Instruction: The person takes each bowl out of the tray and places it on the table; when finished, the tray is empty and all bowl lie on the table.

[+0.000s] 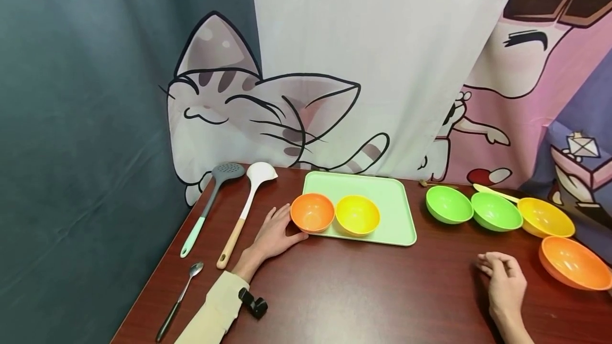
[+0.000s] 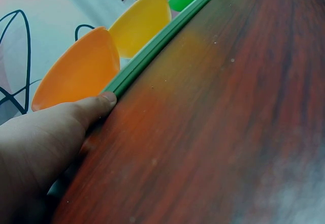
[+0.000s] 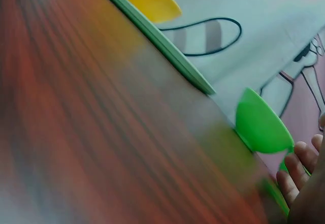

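A small orange bowl point(image 1: 313, 213) and a yellow bowl point(image 1: 357, 215) stand side by side on a light green tray point(image 1: 392, 206). My left hand point(image 1: 277, 235) is at the tray's front left corner, close beside the orange bowl. Its thumb point(image 2: 99, 105) touches the tray's edge in the left wrist view; the other fingers lie along the left side, partly hidden. Over the table at the right, my right hand point(image 1: 506, 283) has loosely bent fingers and holds nothing. The nearest thing to it is a larger orange bowl point(image 1: 576, 263).
Two green bowls point(image 1: 448, 205) and another yellow bowl point(image 1: 546, 218) line the back right, with a pale yellow utensil point(image 1: 494, 192) behind. At left lie a grey skimmer point(image 1: 215, 190), a white ladle point(image 1: 251, 192) and a spoon point(image 1: 184, 291). A printed curtain point(image 1: 392, 68) borders the table.
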### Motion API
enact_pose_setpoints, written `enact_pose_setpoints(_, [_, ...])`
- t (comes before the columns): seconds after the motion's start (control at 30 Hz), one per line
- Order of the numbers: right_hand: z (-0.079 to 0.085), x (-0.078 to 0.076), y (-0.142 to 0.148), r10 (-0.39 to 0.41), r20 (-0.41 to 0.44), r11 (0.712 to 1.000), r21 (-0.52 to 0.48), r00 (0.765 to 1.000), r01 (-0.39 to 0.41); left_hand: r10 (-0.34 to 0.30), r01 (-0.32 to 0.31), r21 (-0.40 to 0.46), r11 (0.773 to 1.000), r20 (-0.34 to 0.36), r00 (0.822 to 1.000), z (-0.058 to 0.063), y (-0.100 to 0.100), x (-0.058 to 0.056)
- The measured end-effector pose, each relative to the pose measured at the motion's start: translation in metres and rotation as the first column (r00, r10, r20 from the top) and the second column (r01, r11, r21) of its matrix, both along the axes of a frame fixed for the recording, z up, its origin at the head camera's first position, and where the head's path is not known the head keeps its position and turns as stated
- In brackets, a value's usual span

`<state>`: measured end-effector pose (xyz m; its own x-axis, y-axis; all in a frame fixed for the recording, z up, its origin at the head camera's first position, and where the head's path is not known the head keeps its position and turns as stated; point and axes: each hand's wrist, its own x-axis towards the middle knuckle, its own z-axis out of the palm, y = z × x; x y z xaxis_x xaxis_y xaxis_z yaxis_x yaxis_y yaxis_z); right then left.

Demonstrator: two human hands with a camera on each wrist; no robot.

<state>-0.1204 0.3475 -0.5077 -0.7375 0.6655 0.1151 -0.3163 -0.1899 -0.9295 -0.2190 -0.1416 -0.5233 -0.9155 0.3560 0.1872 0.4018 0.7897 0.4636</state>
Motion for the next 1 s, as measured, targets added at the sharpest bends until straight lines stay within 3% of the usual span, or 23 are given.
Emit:
enact_pose_setpoints(0.23, [0.001, -0.018, -0.027, 0.094, 0.029, 0.993, 0.063, 0.995, -0.096, -0.002, 0.002, 0.011, 1.000, -0.009, 1.000, 0.002, 0.002, -0.001])
enact_pose_setpoints(0.57, [-0.001, -0.044, -0.077, 0.226, -0.096, 0.963, 0.170, 0.969, -0.207, -0.005, 0.005, 0.000, 1.000, -0.014, 1.000, 0.001, 0.002, -0.005])
enact_pose_setpoints(0.8, [-0.001, -0.065, -0.103, 0.238, -0.105, 0.939, 0.280, 0.965, -0.201, -0.012, 0.013, 0.016, 1.000, -0.047, 0.999, 0.001, 0.004, -0.006])
enact_pose_setpoints(0.9, [0.003, -0.066, -0.115, 0.245, -0.081, 0.909, 0.365, 0.966, -0.200, -0.019, 0.020, 0.020, 1.000, -0.054, 0.998, 0.000, 0.004, -0.005])
enact_pose_setpoints(1.0, [0.011, -0.060, -0.133, 0.282, -0.030, 0.846, 0.479, 0.959, -0.234, -0.015, 0.017, 0.031, 0.999, -0.047, 0.999, -0.002, 0.001, -0.002])
